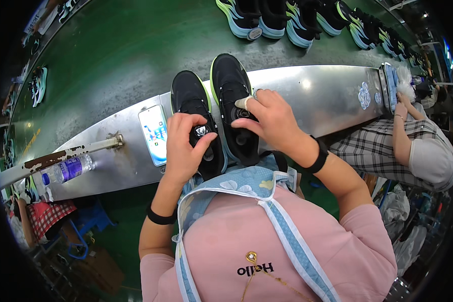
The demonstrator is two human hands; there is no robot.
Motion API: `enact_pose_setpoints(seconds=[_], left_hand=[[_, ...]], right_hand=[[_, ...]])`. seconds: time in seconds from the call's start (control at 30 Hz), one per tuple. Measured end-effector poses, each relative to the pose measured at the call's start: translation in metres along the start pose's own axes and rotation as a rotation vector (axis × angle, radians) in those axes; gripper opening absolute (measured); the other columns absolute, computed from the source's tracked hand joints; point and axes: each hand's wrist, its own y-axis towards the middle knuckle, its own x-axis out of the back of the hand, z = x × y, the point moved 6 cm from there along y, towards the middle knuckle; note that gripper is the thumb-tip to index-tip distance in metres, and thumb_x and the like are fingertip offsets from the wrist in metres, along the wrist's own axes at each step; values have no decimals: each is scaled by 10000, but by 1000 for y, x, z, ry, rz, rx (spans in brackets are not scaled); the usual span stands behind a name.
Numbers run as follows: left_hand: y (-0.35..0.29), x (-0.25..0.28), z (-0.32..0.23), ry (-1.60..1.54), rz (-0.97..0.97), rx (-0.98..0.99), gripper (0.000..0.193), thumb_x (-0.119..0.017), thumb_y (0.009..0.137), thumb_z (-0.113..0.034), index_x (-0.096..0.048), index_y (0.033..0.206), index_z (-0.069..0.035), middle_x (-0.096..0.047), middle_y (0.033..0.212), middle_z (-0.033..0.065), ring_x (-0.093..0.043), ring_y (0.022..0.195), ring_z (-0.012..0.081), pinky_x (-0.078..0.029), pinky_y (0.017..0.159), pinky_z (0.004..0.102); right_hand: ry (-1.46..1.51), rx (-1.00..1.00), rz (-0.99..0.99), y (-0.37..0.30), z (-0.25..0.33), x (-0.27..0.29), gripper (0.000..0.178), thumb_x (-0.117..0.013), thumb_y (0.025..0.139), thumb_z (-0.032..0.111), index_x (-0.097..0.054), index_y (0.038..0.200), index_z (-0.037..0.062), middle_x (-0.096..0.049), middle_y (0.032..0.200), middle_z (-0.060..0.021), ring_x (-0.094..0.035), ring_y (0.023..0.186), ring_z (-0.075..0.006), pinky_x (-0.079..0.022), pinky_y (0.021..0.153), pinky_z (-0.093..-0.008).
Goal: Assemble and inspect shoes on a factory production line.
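A pair of black sneakers with lime-green edges and pale blue soles lies side by side before me, toes pointing away: the left sneaker and the right sneaker. My left hand holds the left sneaker at its tongue, thumb and forefinger on either side of a small white emblem. At the other shoe's collar, my right hand has its thumb and forefinger around the tongue of the right sneaker. A beige wrap covers one right fingertip. My palms hide parts of both heels.
The shoes rest across a metal ledge beside a green belt. A lit phone lies left of my left hand. Further left are a water bottle and a rusty bar. More sneakers line the far side. A co-worker sits right.
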Motion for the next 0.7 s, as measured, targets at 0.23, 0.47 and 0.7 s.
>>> enact_pose_setpoints(seconds=[0.23, 0.47, 0.7], left_hand=[[3, 4, 5, -206, 37, 38, 298, -665, 708, -82, -594, 993, -33, -565, 895, 43, -490, 904, 192, -381, 774, 289], [-4, -2, 34, -453, 112, 128, 362, -666, 712, -68, -566, 1058, -27, -541, 996, 72, -521, 914, 188, -396, 784, 276], [-9, 4, 8, 124, -48, 60, 379, -695, 700, -93, -566, 1051, -25, -529, 978, 61, -506, 914, 182, -393, 772, 266]], right_hand=[[-31, 63, 34, -4, 4, -8, 290, -717, 683, 234, -595, 919, 118, -482, 799, -84, -483, 751, -267, -368, 660, -353], [129, -15, 94, -1, -2, -9, 300, -721, 682, 266, -596, 910, 116, -477, 779, -72, -479, 749, -254, -362, 678, -359], [47, -42, 42, 0, 5, 1, 293, -722, 678, 270, -592, 888, 113, -471, 794, -73, -478, 772, -259, -356, 710, -370]])
